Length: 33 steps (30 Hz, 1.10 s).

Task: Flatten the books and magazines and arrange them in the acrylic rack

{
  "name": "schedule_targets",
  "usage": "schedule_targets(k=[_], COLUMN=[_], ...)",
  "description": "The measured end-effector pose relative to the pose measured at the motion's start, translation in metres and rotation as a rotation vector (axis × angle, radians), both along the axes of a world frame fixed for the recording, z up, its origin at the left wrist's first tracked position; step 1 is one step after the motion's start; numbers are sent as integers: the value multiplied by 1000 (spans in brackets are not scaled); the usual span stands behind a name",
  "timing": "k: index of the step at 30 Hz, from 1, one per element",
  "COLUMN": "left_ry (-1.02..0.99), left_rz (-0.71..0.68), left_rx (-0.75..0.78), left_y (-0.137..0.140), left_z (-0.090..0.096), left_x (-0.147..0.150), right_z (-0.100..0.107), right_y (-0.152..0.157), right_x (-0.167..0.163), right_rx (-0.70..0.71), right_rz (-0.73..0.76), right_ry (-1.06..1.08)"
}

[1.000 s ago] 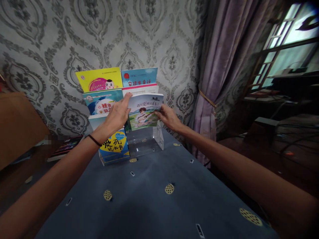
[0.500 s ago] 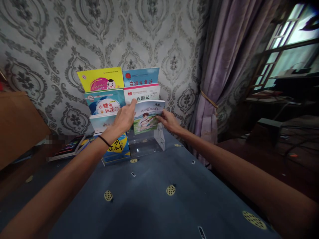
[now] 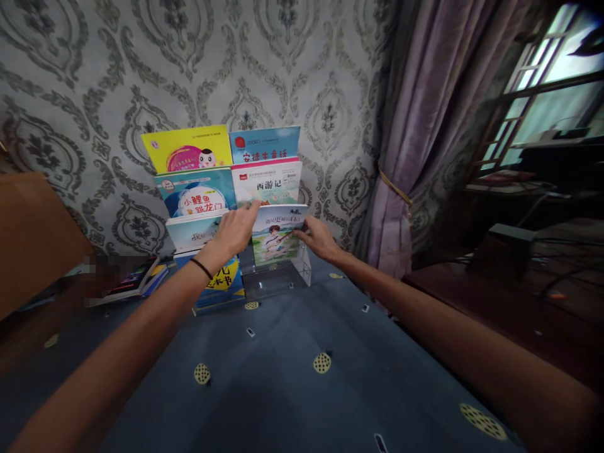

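Observation:
Between my two hands is a thin book [image 3: 277, 242] with a figure playing a guitar on its cover. My left hand [image 3: 236, 229] grips its left edge, and my right hand [image 3: 319, 239] pinches its right edge. The book stands nearly upright in the right column of a clear tiered book rack [image 3: 274, 284], in front of a white-and-pink book [image 3: 268, 184]. Whether its lower edge rests on a tier, I cannot tell. Left of it a pale book [image 3: 189, 234] and a blue-and-yellow book [image 3: 219, 290] are partly covered by my left hand and wrist.
Higher on the rack are a yellow book [image 3: 186, 150], a teal book [image 3: 195, 194] and a blue book [image 3: 265, 143]. More books [image 3: 136, 280] lie stacked at the left, near a brown box [image 3: 42, 239]. Patterned wall behind; purple curtain [image 3: 415, 126] at right.
Both hands have lowered the guitar-cover book a little, so more of the white-and-pink book behind it shows. The other books stay in their places on the rack.

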<state>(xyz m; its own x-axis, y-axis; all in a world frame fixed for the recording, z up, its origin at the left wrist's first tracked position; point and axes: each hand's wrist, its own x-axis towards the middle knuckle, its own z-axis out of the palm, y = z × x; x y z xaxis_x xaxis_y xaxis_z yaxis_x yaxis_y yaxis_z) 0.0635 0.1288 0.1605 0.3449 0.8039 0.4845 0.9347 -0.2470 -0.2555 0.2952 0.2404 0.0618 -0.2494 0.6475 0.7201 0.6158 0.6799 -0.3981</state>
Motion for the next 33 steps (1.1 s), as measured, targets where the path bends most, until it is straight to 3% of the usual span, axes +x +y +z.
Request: schedule_targets(k=[10,20,33], left_ry=[29,35,61], left_rz=[2,7,56], left_rx=[-23,-36,-59], left_y=[6,2,0], left_z=[0,13,14], left_x=[-1,-1,7], right_z=[-7,-9,-5], right_y=[0,-2,3], right_x=[-2,-10,-9], right_rx=[-28,-47,-53], right_rz=[-40,-125,-99], right_ry=[17,83,130])
